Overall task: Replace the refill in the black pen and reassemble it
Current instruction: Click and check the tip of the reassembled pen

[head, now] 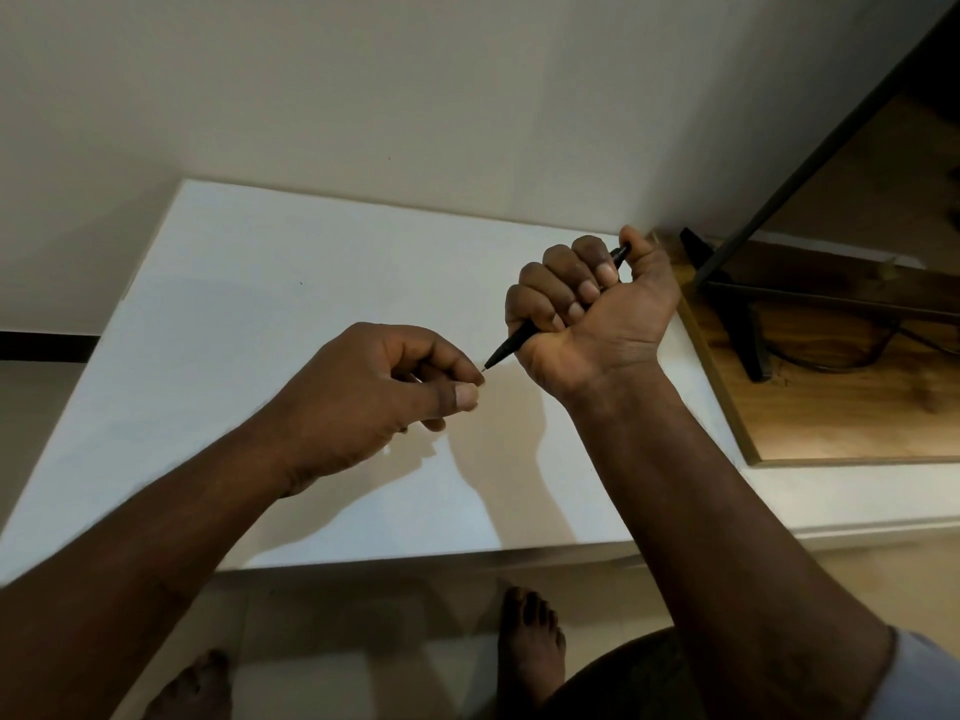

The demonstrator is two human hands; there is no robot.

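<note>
My right hand is closed in a fist around the black pen, thumb on its top end at the upper right. The pen's pointed tip sticks out of the fist toward the lower left, with a thin refill tip showing. My left hand hovers over the white table, and its thumb and forefinger pinch right at that tip. Whether the left fingers hold anything else is hidden. Both hands are above the table, a little right of its middle.
A wooden board lies at the right with a black monitor stand and a cable on it. A pale wall rises behind the table. My bare feet stand on the floor below the table's front edge.
</note>
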